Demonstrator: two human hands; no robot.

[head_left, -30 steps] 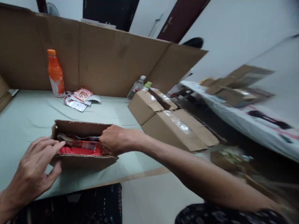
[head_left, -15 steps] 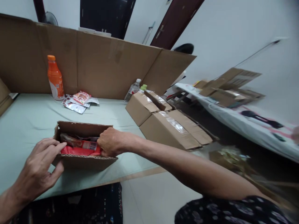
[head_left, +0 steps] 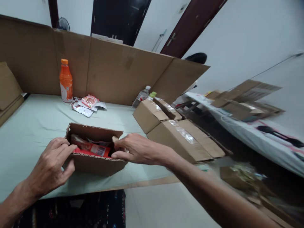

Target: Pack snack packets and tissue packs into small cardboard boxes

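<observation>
A small open-topped cardboard box point(head_left: 97, 165) rests near the front edge of the green-covered table. Inside it lie a red package point(head_left: 79, 151) and a brown-and-red packet point(head_left: 95, 148) with a barcode. My left hand point(head_left: 53, 161) grips the box's left end, fingers over the rim and thumb against the front side. At the right end is my right hand point(head_left: 136, 148), its thumb and forefinger apart at the opening; I see nothing held in it, though some fingers are partly hidden.
Behind the box stand an orange bottle point(head_left: 66, 80) and several snack packets point(head_left: 89, 103). A clear bottle point(head_left: 142, 96) and larger taped cardboard boxes point(head_left: 180, 139) are to the right. A tall cardboard panel point(head_left: 114, 66) lines the table's back.
My right hand, earlier a fist inside the box's right end, has loosened and lifted slightly, thumb and forefinger now apart. My left hand keeps its grip. The camera has turned left.
</observation>
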